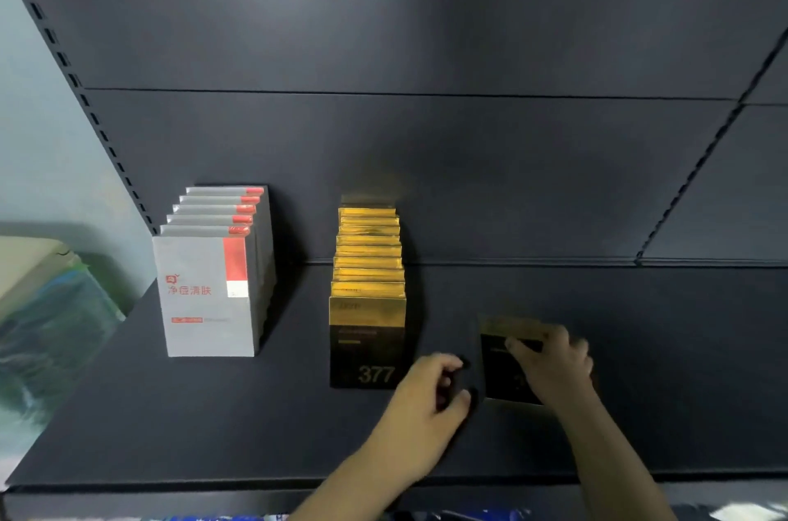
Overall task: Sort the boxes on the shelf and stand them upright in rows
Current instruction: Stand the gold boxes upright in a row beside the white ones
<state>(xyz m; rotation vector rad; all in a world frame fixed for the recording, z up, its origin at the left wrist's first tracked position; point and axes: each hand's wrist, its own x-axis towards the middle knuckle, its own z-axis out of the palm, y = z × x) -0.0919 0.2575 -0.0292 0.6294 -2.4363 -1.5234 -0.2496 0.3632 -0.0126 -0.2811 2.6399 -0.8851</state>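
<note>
On the shelf point(213, 414) you already have two rows standing upright. The grey boxes point(209, 294) stand at the left, one behind the other, back to the rear panel. The gold boxes point(367, 333) stand in the middle in a longer row, the front one showing "377". Both rows look straight and closed, so I judge this part as finished.

One black and gold box point(503, 363) is apart from them, to the right of the gold row and nearer the front edge. It seems to stand on its lower edge, maybe a little tilted; the blur does not let me say which. Your right hand point(554, 367) is on it, the fingers point(518, 345) laid over its front and upper edge, grasping it. Your left hand point(430, 397) is just beside the box's left edge, fingers curled and holding nothing; I cannot tell if they touch the box.

I see no other loose box on the shelf. So, as I judge it, what is left for you is mainly this last box: bring it to the front of the gold row, or start a new row with it.
</note>
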